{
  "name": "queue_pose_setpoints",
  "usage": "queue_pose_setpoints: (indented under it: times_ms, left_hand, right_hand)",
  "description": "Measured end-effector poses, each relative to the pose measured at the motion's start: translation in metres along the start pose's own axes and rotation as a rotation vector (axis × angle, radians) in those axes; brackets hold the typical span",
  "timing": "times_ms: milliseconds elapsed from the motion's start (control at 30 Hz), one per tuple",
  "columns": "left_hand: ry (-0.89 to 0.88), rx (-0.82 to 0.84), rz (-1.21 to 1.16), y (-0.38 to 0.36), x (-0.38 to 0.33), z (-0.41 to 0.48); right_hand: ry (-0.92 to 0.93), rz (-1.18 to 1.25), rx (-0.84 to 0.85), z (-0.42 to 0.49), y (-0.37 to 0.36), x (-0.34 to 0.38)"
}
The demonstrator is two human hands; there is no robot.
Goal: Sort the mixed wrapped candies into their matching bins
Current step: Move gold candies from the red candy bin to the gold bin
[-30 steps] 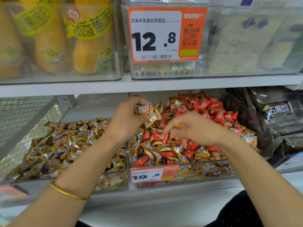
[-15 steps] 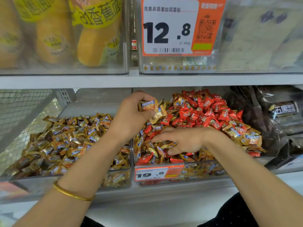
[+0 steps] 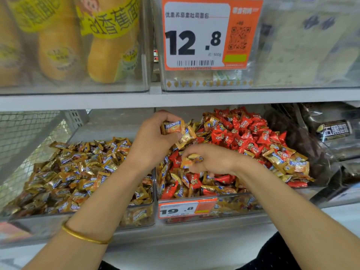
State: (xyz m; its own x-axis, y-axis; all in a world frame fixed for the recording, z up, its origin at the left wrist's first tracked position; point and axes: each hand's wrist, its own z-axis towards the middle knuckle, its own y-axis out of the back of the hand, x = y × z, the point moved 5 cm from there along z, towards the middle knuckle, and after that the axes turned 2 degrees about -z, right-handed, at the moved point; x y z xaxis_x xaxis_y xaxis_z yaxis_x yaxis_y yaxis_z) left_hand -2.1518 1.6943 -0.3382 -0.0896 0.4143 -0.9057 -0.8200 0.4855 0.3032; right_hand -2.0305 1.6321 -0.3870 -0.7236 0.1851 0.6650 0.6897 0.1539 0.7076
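Gold candies (image 3: 173,128) fill the left hand's (image 3: 153,142) grip; the right hand (image 3: 216,162) pinches another. The gold bin (image 3: 48,224) lies left of both, nearer the left hand.

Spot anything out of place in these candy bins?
Yes: gold candies lie mixed among the red candies in the right bin, mostly at its front and right. The left bin looks gold only.

Left bin (image 3: 39,227) full of gold candies (image 3: 68,178). Right bin (image 3: 233,211) heaped with red candies (image 3: 243,133) and gold, mixed. Few gold in left grip (image 3: 152,141), one in right grip (image 3: 214,160).
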Motion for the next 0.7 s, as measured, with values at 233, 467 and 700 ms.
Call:
queue_pose_setpoints:
  times_ms: [233, 467, 700]
  left_hand:
    - [0.032, -0.054, -0.089, 0.005, -0.001, -0.004]
    - [0.113, -0.026, -0.202, 0.02, 0.0, -0.018]
    - [0.158, -0.165, -0.105, 0.089, 0.012, -0.041]
  right_hand:
    - [-0.048, 0.944, -0.171, -0.021, 0.034, -0.005]
    - [0.005, 1.13, -0.081, -0.038, 0.03, 0.012]
    - [0.153, 0.627, -0.075, -0.025, -0.001, 0.111]
